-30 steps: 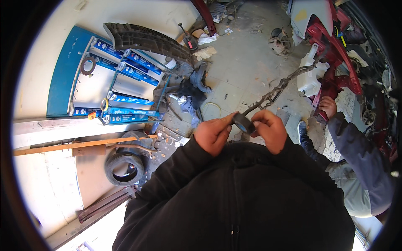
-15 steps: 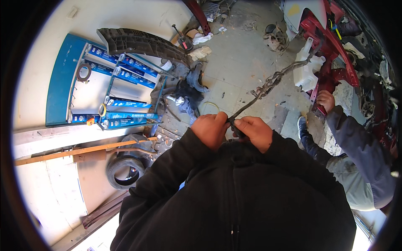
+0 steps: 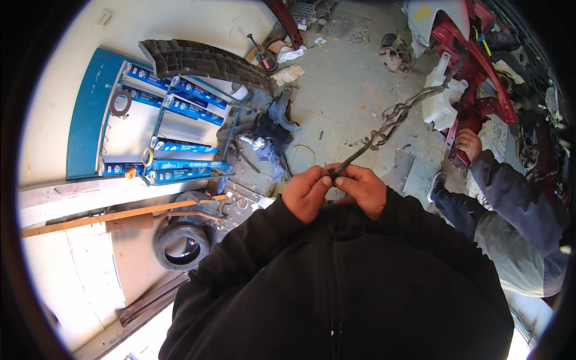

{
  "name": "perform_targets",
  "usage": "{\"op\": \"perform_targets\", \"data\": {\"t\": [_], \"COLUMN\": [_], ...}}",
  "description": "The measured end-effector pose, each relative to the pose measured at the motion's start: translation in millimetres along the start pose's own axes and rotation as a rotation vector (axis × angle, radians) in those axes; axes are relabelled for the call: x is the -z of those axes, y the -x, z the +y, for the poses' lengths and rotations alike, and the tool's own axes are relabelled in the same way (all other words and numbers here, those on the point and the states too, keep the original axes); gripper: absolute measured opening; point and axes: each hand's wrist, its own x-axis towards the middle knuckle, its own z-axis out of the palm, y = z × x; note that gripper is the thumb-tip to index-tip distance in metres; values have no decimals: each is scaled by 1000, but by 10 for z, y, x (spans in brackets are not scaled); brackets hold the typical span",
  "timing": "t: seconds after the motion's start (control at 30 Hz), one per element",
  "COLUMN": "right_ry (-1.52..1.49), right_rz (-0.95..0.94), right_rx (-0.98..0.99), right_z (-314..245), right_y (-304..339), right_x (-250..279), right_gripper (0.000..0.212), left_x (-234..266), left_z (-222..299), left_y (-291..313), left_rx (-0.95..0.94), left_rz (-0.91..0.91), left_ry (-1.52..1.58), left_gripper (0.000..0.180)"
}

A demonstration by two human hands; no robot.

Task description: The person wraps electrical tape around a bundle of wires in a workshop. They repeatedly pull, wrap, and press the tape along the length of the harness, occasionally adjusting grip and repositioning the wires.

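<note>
Over on the left there's a rack of blue boxes [image 3: 189, 174], tyre [image 3: 161, 247] below it. Then the person's left hand [image 3: 305, 195] is pinching the near end of a dark cable [image 3: 390, 120], right hand [image 3: 364, 189] gripping it just beside. Cable runs up and right toward a white plastic tank [image 3: 441, 109], co-worker's hand [image 3: 468, 144] near that
</note>
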Motion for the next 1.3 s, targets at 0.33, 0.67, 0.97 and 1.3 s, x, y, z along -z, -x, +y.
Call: {"op": "perform_targets", "data": {"t": [0.33, 0.67, 0.97, 1.3], "right_ry": [-150, 95, 359, 410], "right_rz": [-272, 11, 92, 142], "right_rx": [324, 0, 185, 12], "right_z": [-37, -196, -258, 92], "right_y": [-226, -41, 137, -98], "right_x": [-9, 112, 13, 60], "right_gripper": [48, 33, 33, 42], "left_x": [106, 111, 44, 57], "left_z": [29, 60, 16, -32], "left_y": [134, 78, -133, -244], "left_rx": [299, -94, -529, -272], "left_rz": [-239, 10, 119, 0], "left_ry": [636, -168, -1038, -522], "left_gripper": [24, 30, 27, 12]}}
